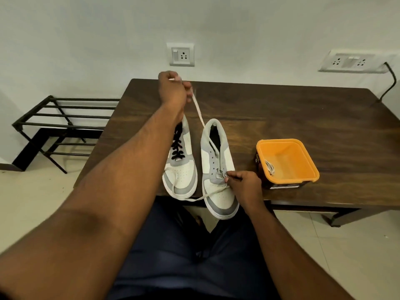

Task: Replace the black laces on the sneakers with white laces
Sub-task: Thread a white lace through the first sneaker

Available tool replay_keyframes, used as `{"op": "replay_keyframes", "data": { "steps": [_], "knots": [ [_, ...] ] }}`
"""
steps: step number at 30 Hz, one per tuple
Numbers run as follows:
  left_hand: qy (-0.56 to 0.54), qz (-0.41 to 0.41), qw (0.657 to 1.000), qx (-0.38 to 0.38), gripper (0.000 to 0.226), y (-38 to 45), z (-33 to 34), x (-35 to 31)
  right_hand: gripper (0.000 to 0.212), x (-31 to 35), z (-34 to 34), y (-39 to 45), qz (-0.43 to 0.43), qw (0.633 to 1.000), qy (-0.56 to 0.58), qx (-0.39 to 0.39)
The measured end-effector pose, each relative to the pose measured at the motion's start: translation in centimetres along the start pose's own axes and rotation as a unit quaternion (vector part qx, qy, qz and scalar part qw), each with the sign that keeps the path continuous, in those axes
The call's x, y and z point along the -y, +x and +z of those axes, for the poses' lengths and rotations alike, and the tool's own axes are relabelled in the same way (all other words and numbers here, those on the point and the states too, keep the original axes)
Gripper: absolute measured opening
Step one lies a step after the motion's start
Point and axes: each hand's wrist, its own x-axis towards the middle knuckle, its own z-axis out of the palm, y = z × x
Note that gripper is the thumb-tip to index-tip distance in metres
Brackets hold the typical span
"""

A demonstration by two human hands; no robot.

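Beside the sneakers (199, 165), an orange tub (303, 169) holds another white lace (270, 167).

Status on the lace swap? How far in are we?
Early. Done: the right sneaker has no black lace in its eyelets. In hand: the white lace runs through its lowest eyelets; the left hand pulls one end up, and the right hand pinches at the eyelets. Left: lacing that shoe upward, then the left sneaker, still black-laced. Another white lace lies in the orange tub.
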Motion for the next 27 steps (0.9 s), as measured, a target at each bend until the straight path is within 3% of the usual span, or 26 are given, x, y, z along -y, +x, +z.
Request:
{"op": "replay_keyframes", "data": {
  "steps": [3,5,8,12,14,17,19,21,24,26,27],
  "knots": [
    [0.129,-0.022,0.990,0.062,0.022,-1.4,-1.1,3.8,0.022,0.0,0.1,0.0,-0.009,1.000,-0.024,0.002],
    [0.199,-0.034,0.974,0.106,0.003,-3.4,-1.5,7.3,0.020,0.0,0.2,0.0,-0.013,0.999,-0.032,-0.003],
    [0.298,-0.033,0.946,0.127,0.031,-6.1,-1.4,10.7,0.018,0.3,0.4,0.0,-0.006,1.000,-0.022,-0.006],
    [0.356,0.029,0.928,0.111,0.031,-6.9,-0.6,11.5,0.020,0.7,0.9,0.0,0.007,1.000,-0.021,-0.020],
    [0.425,0.043,0.895,0.128,0.027,-6.0,0.3,11.2,0.020,0.9,1.2,0.0,0.014,0.999,-0.021,-0.032],
    [0.559,0.015,0.812,0.167,0.040,-4.4,2.0,10.9,0.021,1.3,1.5,0.0,0.030,0.998,-0.036,-0.044],
    [0.592,-0.004,0.787,0.172,0.043,-3.7,3.1,11.2,0.022,1.5,1.7,0.1,0.037,0.997,-0.046,-0.048],
    [0.569,-0.046,0.806,0.156,0.042,-3.2,3.7,11.5,0.022,1.5,1.8,0.1,0.036,0.996,-0.063,-0.049],
    [0.452,-0.131,0.875,0.116,0.023,-2.7,3.7,12.0,0.020,1.3,2.1,0.3,0.027,0.994,-0.095,-0.052],
    [0.430,-0.143,0.885,0.112,0.023,-2.7,3.3,12.2,0.020,1.2,2.1,0.3,0.023,0.993,-0.099,-0.052],
    [0.455,-0.131,0.873,0.119,0.029,-2.8,3.2,12.3,0.020,1.2,2.1,0.3,0.020,0.994,-0.099,-0.052]
  ]
}}
